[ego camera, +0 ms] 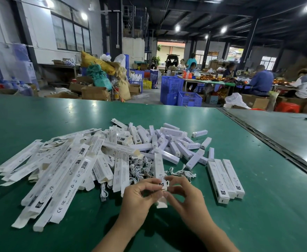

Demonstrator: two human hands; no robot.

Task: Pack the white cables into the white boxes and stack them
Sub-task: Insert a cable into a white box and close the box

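Obs., green table [258, 215]. Landmark for all positions: the tangle of white cables [140, 170] at mid-table.

- Flat, unfolded boxes [58, 170] lie in a loose fan to the left of the cables, some overlapping them. Likely kept there as stock within the left arm's reach.
- Short white blocks [170, 142] are heaped behind the cables and to their right. What they are I cannot tell.
- Three closed boxes [225, 180] lie side by side, touching, well to the right of the cables. They appear finished and set apart from loose stock. They form a row, not yet a stack.
- One long box [159, 166] lies over the near right edge of the cables with its far end pointing away from the person. Its near end is lifted between the hands, and its flap [161, 203] hangs open toward the person. Judged: this end is kept open for loading or tucking. Whether a cable is already inside cannot be seen.

Hands, both just in front of the cables:
- Left hand [140, 195]: fingers curled, thumb and fingertips pinching the box's near end from its left side.
- Right hand [183, 193]: fingers partly curled, forefinger and thumb on the same end from the right, close to the flap.

Neither hand has hold of a loose cable.
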